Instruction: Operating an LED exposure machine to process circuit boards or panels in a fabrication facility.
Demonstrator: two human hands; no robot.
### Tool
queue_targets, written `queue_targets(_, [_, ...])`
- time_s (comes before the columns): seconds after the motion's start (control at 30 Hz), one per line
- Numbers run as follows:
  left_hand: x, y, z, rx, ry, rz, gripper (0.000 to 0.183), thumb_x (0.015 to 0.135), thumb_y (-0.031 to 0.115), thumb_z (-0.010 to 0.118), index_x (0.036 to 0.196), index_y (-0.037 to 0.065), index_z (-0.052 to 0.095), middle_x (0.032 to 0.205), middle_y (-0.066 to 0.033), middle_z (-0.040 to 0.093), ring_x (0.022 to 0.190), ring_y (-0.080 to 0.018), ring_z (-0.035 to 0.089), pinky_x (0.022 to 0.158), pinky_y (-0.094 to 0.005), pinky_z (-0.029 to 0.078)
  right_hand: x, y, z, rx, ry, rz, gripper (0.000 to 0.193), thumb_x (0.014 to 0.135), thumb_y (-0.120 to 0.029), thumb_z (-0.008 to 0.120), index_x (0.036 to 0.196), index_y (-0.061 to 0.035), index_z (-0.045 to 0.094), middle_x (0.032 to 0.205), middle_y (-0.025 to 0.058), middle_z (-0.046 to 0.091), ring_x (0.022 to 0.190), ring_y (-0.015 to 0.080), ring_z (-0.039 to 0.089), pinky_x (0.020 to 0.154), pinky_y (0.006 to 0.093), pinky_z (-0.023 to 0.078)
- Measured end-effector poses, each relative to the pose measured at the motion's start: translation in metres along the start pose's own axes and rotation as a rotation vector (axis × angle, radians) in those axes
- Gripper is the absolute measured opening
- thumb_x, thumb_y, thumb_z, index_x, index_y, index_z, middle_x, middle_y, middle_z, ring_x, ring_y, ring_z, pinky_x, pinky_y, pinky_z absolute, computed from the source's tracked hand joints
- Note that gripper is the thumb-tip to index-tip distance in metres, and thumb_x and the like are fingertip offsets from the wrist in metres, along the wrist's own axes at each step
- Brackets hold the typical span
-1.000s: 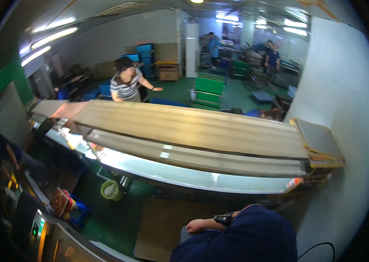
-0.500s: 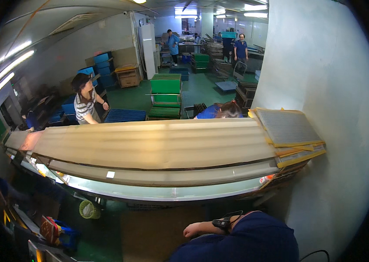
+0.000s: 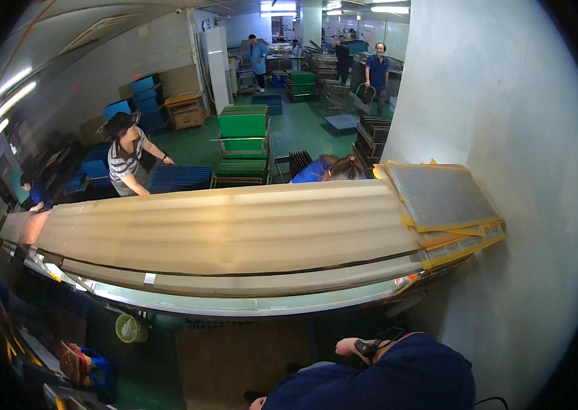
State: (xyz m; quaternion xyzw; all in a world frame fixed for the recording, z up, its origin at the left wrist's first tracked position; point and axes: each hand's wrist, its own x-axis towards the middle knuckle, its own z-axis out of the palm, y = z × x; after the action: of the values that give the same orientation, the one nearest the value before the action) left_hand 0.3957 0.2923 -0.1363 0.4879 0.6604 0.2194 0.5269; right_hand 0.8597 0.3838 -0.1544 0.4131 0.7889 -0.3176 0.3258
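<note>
My right hand (image 3: 345, 346) hangs low at the lower right, in front of the navy sleeve, with a black device strapped at the wrist. Its fingers look curled, and nothing shows in them. Only a sliver of my left hand (image 3: 257, 404) appears at the lower edge, its fingers cut off from view. Neither hand touches the long workbench (image 3: 254, 305), whose lit lower shelf is nearest to them. A broad cream cover (image 3: 227, 229) spans the top of that bench. Yellow-edged mesh frames (image 3: 442, 197) are stacked at its right end.
Across the bench, a person in a striped shirt (image 3: 125, 160) reaches toward a blue rack (image 3: 179, 178); another person (image 3: 330, 169) bends low. Green racks (image 3: 243, 130) stand behind. A pale wall (image 3: 507, 123) closes the right side. A yellow-green basket (image 3: 131, 329) sits on the floor.
My right hand has drawn back to the right, and part of my left hand has come into view. The whole scene has shifted slightly left. The far person has put a hand to the trolley handle.
</note>
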Motion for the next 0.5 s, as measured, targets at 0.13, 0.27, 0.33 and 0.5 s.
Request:
queue_targets(0.13, [0.015, 0.039, -0.032, 0.341, -0.024, 0.011, 0.032, 0.091, 0.030, 0.050, 0.101, 0.003, 0.064, 0.101, -0.0215, 0.064, 0.096, -0.0369, 0.061, 0.083, -0.0415, 0.047, 0.014, -0.027, -0.048, 0.136, 0.182, -0.216, 0.038, 0.092, -0.030, 0.046, 0.101, 0.0011, 0.065, 0.105, 0.0183, 0.066, 0.102, 0.0367, 0.061, 0.085, 0.0462, 0.048])
queue_targets(0.27, [0.040, 0.010, -0.088, 0.272, 0.126, -0.055, 0.044, 0.084, 0.044, 0.060, 0.087, 0.000, 0.064, 0.080, -0.0173, 0.066, 0.077, -0.0341, 0.062, 0.073, -0.0438, 0.049, -0.020, -0.068, -0.104, 0.637, 0.170, 0.039, 0.046, 0.095, -0.038, 0.042, 0.104, 0.0005, 0.065, 0.108, 0.0182, 0.066, 0.105, 0.0383, 0.059, 0.089, 0.0456, 0.046])
queue_targets(0.33, [0.013, -0.023, -0.107, 0.223, 0.244, -0.115, 0.048, 0.082, 0.047, 0.063, 0.084, -0.001, 0.064, 0.075, -0.0163, 0.066, 0.073, -0.0334, 0.063, 0.070, -0.0443, 0.049, -0.006, -0.089, -0.129, 0.643, 0.079, 0.053, 0.050, 0.096, -0.043, 0.041, 0.108, -0.0007, 0.065, 0.110, 0.0183, 0.065, 0.106, 0.0374, 0.059, 0.091, 0.0442, 0.045])
queue_targets(0.5, [0.026, -0.041, -0.137, 0.529, 0.127, -0.114, 0.038, 0.088, 0.040, 0.058, 0.088, 0.003, 0.065, 0.071, -0.0142, 0.065, 0.069, -0.0275, 0.063, 0.064, -0.0402, 0.050, 0.001, -0.086, -0.117, 0.678, 0.006, 0.171, 0.051, 0.094, -0.044, 0.043, 0.107, -0.0001, 0.066, 0.109, 0.0193, 0.065, 0.107, 0.0363, 0.059, 0.089, 0.0448, 0.045])
